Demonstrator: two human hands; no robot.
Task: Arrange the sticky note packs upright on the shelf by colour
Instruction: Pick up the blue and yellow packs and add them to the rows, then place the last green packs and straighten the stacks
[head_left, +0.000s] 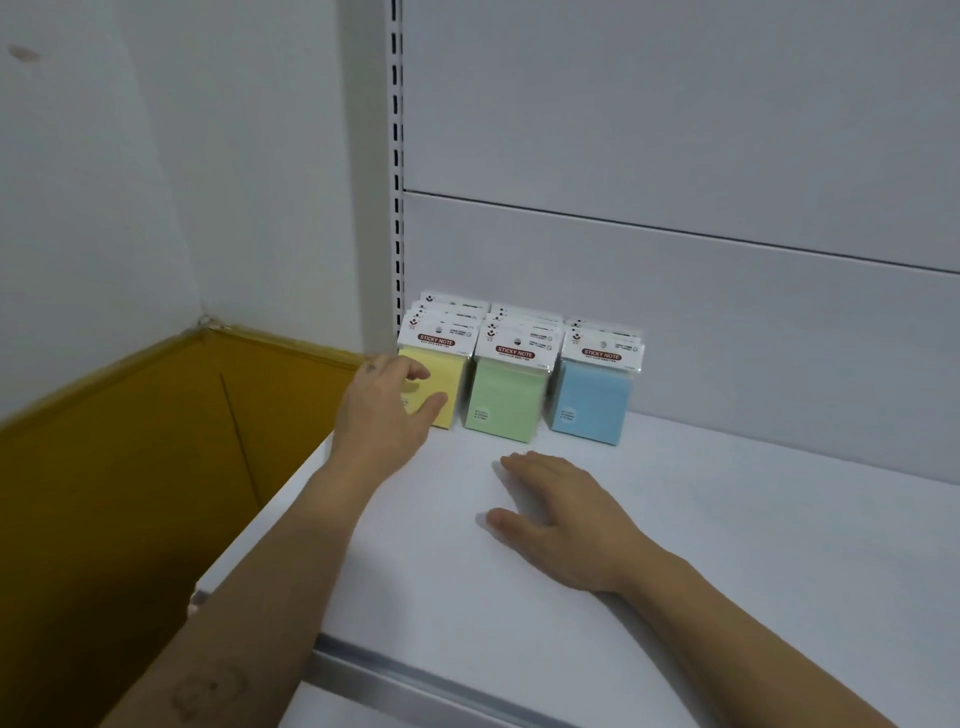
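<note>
Three rows of sticky note packs stand upright against the back panel of the white shelf (727, 545): yellow packs (451, 375) on the left, green packs (506, 400) in the middle, blue packs (592, 402) on the right. Each row has several packs behind the front one. My left hand (387, 410) reaches to the front yellow pack, with its fingers and thumb on the pack's face and left side. My right hand (563, 514) lies flat on the shelf in front of the green packs, palm down, holding nothing.
An open brown cardboard box (130, 467) stands to the left of the shelf, below its level. A slotted upright (397, 156) runs up the shelf's back left corner. The shelf's metal front edge (415, 670) is near me. A white wall is at the left.
</note>
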